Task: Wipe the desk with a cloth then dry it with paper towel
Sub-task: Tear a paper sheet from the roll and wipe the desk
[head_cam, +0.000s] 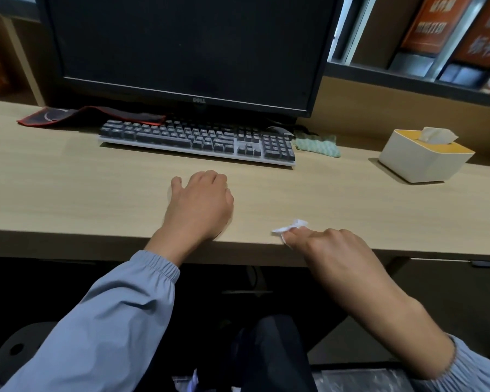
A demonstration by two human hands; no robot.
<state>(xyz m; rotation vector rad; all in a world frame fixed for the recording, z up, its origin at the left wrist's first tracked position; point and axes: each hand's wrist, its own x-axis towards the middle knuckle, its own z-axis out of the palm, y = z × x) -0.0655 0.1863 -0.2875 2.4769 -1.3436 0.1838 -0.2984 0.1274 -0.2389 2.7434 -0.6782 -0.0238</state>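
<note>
My right hand [327, 244] rests at the front edge of the light wooden desk [68, 188], fingers closed on a small crumpled white paper towel [290, 226] that pokes out to the left. My left hand [200, 199] lies palm down on the desk in front of the keyboard, fingers curled; a pale edge shows beside its thumb, but I cannot tell what it is. A green checked cloth [317, 145] lies bunched at the right end of the keyboard, away from both hands.
A dark keyboard [195, 141] sits before a black monitor [181, 46]. A white and yellow tissue box [425, 155] stands at the right. A red-edged black mat [88, 116] lies back left. Shelves with orange boxes [433, 24] are behind.
</note>
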